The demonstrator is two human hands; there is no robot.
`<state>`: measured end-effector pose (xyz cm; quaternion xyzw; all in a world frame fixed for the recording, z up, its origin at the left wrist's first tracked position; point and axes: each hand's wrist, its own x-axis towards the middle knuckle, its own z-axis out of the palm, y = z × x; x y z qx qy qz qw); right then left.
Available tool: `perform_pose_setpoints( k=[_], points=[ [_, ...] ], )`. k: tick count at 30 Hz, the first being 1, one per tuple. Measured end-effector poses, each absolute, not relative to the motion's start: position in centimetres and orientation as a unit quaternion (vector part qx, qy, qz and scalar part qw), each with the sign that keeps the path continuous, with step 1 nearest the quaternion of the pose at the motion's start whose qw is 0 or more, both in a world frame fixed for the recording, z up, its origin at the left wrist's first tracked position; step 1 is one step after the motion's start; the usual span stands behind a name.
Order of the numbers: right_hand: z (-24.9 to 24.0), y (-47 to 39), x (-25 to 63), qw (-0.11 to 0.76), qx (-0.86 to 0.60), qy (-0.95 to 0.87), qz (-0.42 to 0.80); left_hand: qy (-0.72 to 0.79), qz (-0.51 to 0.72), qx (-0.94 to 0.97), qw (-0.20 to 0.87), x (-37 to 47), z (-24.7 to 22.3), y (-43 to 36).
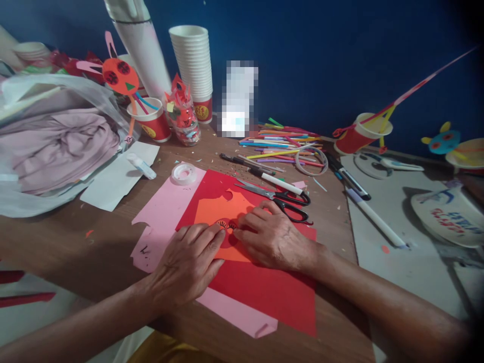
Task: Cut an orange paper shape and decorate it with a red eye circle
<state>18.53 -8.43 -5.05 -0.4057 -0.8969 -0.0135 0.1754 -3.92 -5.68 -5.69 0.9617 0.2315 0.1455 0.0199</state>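
A small red paper piece with black lash-like marks (229, 238) lies on an orange sheet (212, 207), over red paper (272, 292) and pink paper (170, 196). My left hand (191, 259) has its fingers together, fingertips on the left side of the marked piece. From the right, my right hand (274, 237) pinches or presses at the piece's other side with bent fingers. Black-handled scissors (289, 202) lie just beyond my right hand, beside a white marker (282, 181). A roll of tape (183, 174) rests on the pink paper.
Several paper cups (191, 65), a white bottle (141, 50) and a decorated cup (151, 121) stand at the back. Colourful sticks (283, 143) lie behind the scissors. A plastic bag (64, 146) is at left; markers (374, 217) and a cup with sticks (363, 133) are at right.
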Motion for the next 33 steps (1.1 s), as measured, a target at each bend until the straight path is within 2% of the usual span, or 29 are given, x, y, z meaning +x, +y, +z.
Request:
perform_pose_setpoints(
  k=[20, 33],
  points=[
    [-5.11, -8.48, 18.55, 0.166, -0.404, -0.899, -0.010, 0.241, 0.107, 0.962, 0.068, -3.80, -5.33, -5.54],
    [-5.21, -8.58, 18.47, 0.172, -0.408, -0.896, -0.019, 0.242, 0.102, 0.964, 0.037, -3.57, -5.18, -5.73]
  ],
)
